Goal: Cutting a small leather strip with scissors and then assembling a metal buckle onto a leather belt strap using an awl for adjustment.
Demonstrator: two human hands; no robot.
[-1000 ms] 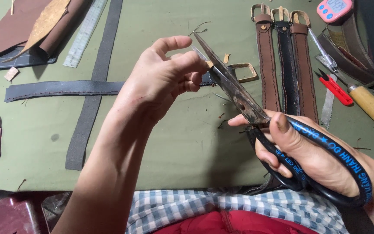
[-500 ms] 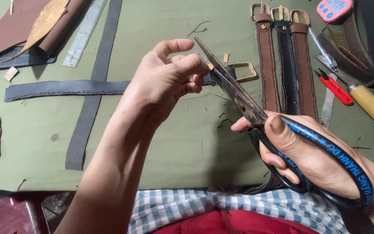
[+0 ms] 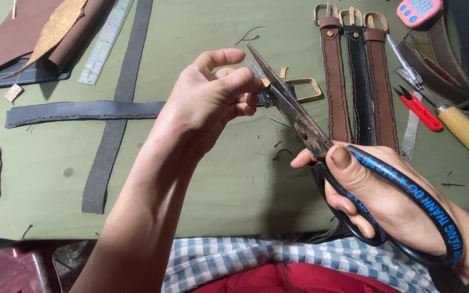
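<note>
Over green mat (image 3: pixel 223 195): scissors (image 3: pixel 294 116), leather strap (image 3: pixel 82 110).

1. My left hand (image 3: pixel 213 103) covers the piece I am pinching, so only a dark tip of it shows at my fingertips; I cannot tell its shape.
2. My right hand (image 3: pixel 386 201) hides most of the loops of the scissors (image 3: pixel 294 116), and my palm covers the lower handle.
3. The far ends of the three leather straps (image 3: pixel 354 81) run under my right hand.
4. The pink timer (image 3: pixel 419 11) at the far right is cut off by the top edge.
5. The wooden-handled tool (image 3: pixel 460 127) runs off behind a dark blur along the right edge.
6. The brown leather sheets (image 3: pixel 6 38) at the far left leave the frame.
</note>
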